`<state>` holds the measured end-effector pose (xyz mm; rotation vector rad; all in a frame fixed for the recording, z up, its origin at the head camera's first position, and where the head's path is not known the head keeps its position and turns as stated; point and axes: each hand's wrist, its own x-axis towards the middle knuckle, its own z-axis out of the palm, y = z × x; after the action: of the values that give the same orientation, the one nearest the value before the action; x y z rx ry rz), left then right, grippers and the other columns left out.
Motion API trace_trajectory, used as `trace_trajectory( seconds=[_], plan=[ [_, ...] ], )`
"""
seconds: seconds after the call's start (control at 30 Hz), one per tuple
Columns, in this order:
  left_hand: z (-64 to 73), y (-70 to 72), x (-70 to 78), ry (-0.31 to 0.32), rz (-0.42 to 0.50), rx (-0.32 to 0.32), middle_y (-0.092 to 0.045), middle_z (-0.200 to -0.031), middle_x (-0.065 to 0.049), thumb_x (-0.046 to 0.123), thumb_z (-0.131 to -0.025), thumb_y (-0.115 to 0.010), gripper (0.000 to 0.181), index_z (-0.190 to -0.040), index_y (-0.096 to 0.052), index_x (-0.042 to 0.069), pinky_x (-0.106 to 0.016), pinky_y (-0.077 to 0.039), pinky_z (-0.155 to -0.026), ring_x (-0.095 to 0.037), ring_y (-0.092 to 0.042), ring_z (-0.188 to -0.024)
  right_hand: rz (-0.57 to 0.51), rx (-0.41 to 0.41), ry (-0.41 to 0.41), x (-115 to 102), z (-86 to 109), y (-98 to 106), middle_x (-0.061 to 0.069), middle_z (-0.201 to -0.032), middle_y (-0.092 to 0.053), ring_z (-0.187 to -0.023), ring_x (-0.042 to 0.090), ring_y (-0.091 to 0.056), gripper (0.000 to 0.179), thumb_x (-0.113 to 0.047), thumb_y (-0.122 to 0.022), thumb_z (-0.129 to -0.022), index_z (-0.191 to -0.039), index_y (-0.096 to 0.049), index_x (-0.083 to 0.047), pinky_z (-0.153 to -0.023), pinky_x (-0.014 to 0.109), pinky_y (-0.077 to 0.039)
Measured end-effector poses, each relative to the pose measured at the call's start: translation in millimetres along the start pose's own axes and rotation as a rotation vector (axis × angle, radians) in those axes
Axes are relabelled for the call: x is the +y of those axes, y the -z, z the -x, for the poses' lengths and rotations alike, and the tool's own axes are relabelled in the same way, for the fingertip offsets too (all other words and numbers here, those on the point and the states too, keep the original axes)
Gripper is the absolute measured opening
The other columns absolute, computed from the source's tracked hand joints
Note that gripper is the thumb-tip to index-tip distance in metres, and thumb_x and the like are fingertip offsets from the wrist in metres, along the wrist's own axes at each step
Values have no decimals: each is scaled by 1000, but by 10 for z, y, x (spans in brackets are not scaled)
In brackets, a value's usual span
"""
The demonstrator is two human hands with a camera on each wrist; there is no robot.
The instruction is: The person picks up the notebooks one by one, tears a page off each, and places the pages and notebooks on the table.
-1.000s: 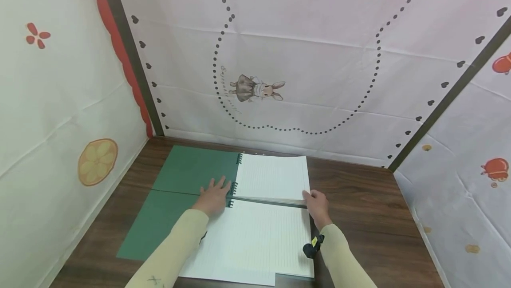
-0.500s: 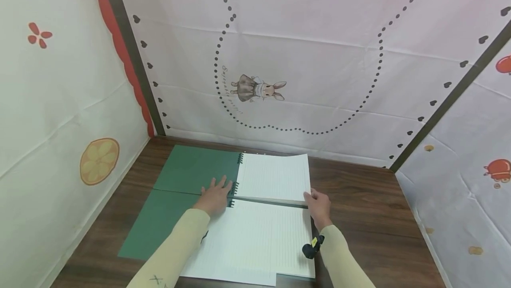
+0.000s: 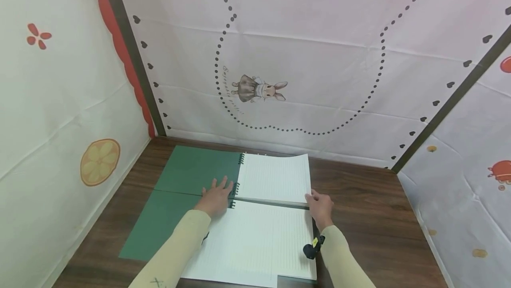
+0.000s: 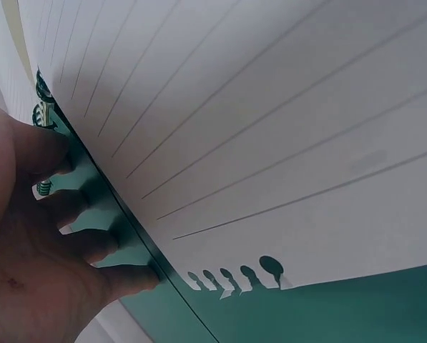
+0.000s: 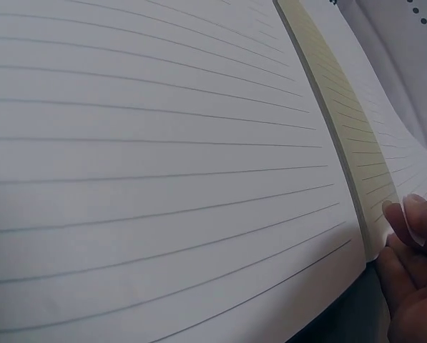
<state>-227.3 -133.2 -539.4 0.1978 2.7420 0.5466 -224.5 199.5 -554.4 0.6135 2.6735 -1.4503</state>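
Two spiral notebooks with green covers lie open on the table, one behind the other. My left hand (image 3: 214, 200) rests with spread fingers on the green cover (image 3: 201, 168) beside the far notebook's coil binding (image 3: 235, 189). At that notebook's near right corner, my right hand (image 3: 320, 208) pinches a lined page (image 3: 275, 177) between thumb and finger (image 5: 422, 214); the page bows up a little along its right side. A loose lined sheet (image 3: 235, 252) lies across the near notebook (image 3: 295, 243). Its torn binding holes (image 4: 231, 275) show in the left wrist view.
Dark wood table (image 3: 367, 217) surrounds the notebooks. Printed cloth walls (image 3: 303, 79) stand close behind and on both sides. The near notebook's green cover (image 3: 153, 230) lies under the left forearm, and a small black wrist camera (image 3: 310, 250) sits at the right cuff.
My right fingers have raised the far notebook's page slightly, so its right edge now curves up. My left hand stays in place. The head view has shifted a little.
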Motion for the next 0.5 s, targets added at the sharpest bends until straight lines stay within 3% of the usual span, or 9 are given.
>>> trace_trajectory(
  seconds=[0.5],
  plan=[
    [4, -10, -13, 2, 1, 9, -14, -163, -14, 7, -98, -35, 55, -152, -30, 12, -76, -13, -108, -48, -7, -147, -1, 9, 4, -33, 28, 6, 18, -141, -51, -134, 40, -45, 39, -20, -57, -97, -132, -57, -1, -105, 53, -42]
  ],
)
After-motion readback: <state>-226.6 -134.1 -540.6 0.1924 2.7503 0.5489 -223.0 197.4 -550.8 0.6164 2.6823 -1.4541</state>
